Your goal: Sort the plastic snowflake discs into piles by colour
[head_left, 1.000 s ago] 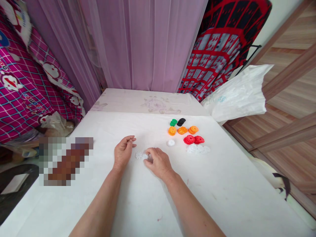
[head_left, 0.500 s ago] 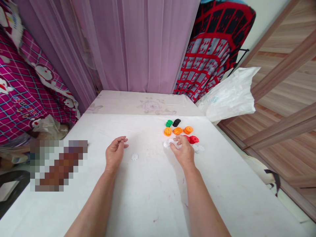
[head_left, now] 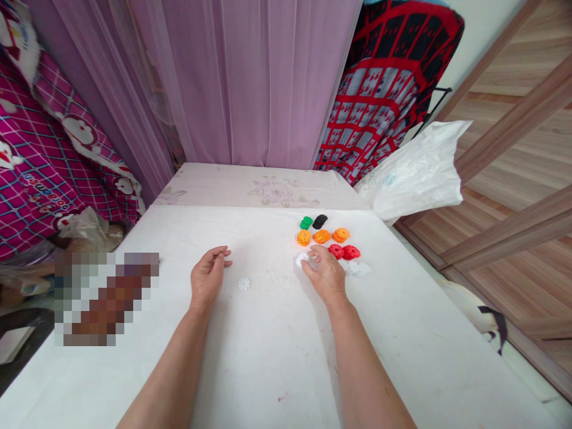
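My right hand (head_left: 325, 275) is at a small cluster of white notched discs (head_left: 301, 260), with thumb and fingertips curled round its near edge. How firmly it grips cannot be made out. To the left, my left hand (head_left: 210, 271) hovers over the cloth, fingers loosely bent and apart, holding nothing. A single white notched disc (head_left: 243, 283) lies flat between the hands, closer to the left one. Just beyond the right hand are red discs (head_left: 351, 252) and more white discs (head_left: 360, 269), partly covered by that hand.
Orange disc piles (head_left: 322, 236) form a row behind the red ones, with green discs (head_left: 306, 223) and black discs (head_left: 320, 221) farther back. A white cloth (head_left: 277, 345) covers the table. A white plastic bag (head_left: 417, 173) stands at its far right corner.
My right hand has shifted slightly left toward the white cluster, uncovering more of the red and white discs on its right. My left hand stays where it was.
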Available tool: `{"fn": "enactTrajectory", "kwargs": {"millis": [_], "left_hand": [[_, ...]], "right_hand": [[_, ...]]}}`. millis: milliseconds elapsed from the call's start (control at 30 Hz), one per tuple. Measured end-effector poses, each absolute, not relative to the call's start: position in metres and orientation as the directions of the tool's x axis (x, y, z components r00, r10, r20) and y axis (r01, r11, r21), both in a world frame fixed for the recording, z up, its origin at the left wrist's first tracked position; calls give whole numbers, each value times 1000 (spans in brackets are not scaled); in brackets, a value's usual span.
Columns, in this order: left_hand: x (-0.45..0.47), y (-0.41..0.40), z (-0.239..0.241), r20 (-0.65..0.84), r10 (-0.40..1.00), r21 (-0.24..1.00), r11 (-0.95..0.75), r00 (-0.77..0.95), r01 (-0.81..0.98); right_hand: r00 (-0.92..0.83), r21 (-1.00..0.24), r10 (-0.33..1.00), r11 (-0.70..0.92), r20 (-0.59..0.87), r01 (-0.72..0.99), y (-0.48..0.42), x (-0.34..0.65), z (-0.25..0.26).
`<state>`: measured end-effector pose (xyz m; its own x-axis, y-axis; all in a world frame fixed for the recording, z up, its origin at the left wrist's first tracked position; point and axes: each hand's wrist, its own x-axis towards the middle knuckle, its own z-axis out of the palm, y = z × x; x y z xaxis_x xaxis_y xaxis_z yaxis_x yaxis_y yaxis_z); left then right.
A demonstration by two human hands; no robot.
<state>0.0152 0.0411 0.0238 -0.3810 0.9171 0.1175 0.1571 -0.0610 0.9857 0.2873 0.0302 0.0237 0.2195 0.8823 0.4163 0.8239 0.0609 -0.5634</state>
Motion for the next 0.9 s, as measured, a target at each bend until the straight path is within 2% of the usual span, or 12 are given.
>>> {"fn": "enactTrajectory", "kwargs": {"millis": [133, 233, 367, 467, 667, 900], "left_hand": [[16, 41, 25, 117, 918, 986, -61, -379, 155], [17, 41, 26, 113, 919, 987, -60, -377, 151], [17, 41, 26, 103, 920, 986, -45, -378, 158], [17, 40, 26, 104, 923, 986, -47, -370, 160], [18, 41, 25, 100, 930, 986, -44, -353, 163], [17, 41, 22, 106, 930, 985, -49, -353, 168]], "right_hand": [[182, -521, 847, 126, 500, 844, 28, 282, 28], [69, -496, 846, 242, 529, 834, 20, 260, 33], [-226, -487, 867, 445, 444, 752, 7, 213, 34], [-330, -501, 868, 486, 370, 716, 1, 186, 34], [-374, -463, 884, 467, 281, 754, 3, 169, 33], [-279, -427, 915, 385, 290, 818, 9, 175, 24]]}}
